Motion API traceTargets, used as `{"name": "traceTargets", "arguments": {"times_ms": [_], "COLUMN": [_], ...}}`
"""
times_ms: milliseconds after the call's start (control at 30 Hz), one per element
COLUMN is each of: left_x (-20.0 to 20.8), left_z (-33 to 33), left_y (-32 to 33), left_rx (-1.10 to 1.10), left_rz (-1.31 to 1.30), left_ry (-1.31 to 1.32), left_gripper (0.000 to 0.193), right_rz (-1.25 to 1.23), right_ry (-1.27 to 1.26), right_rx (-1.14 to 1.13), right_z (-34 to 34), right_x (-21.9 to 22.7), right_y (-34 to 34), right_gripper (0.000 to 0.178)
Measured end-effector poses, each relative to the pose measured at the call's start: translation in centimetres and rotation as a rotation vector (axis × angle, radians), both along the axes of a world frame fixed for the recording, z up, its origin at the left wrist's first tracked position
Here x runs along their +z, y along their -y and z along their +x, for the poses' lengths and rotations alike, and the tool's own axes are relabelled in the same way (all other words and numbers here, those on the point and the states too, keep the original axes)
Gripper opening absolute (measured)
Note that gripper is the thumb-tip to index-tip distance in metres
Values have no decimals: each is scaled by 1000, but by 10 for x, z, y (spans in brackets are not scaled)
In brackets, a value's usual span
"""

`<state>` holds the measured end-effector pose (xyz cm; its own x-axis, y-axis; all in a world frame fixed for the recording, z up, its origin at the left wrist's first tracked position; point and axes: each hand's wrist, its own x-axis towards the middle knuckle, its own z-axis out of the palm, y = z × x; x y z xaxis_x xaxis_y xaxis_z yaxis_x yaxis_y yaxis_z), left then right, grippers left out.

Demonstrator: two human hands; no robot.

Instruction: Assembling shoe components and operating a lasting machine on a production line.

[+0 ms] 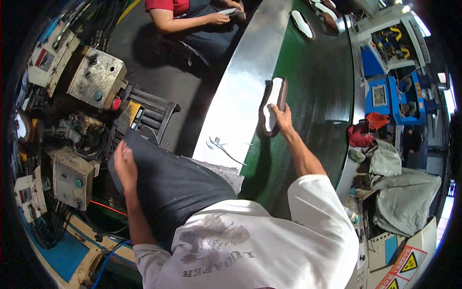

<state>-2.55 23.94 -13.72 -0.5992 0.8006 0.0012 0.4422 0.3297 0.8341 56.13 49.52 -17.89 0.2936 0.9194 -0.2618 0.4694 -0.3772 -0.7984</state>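
My right hand [280, 115] grips a brown shoe upper [283, 91], its white underside facing up, with the thumb lying across the white. The shoe is over the border between the green conveyor belt [313, 77] and the metal ledge; whether it touches the belt, I cannot tell. My left hand [125, 161] hangs beside my left knee, close to the machine, with its fingers loosely extended and nothing visible in it. On the ledge [226, 103] lies a small metal tool [217, 144] with a thin curved strip, its kind unclear.
More shoe uppers [302, 25] lie farther up the belt. Across the ledge, a co-worker in a red top [178, 14] handles a small object. Control boxes [96, 79] with buttons crowd the left. Blue machines [404, 101] and a grey cloth cover [409, 197] line the right.
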Motion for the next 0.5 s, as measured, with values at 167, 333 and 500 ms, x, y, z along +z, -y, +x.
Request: {"name": "traceTargets", "arguments": {"times_ms": [167, 333, 500], "left_x": [82, 133, 132], "left_z": [84, 104, 34], "left_y": [-78, -115, -40], "left_rx": [-299, -436, -173], "left_rz": [215, 211, 228], "left_ry": [391, 354, -28], "left_gripper": [48, 52, 27], "right_rz": [-19, -155, -214], "right_ry": [-297, -406, -519], "right_rx": [272, 629, 1054], "right_z": [-113, -222, -305], "right_x": [58, 120, 146], "right_y": [51, 123, 166], "right_gripper": [94, 96, 109]}}
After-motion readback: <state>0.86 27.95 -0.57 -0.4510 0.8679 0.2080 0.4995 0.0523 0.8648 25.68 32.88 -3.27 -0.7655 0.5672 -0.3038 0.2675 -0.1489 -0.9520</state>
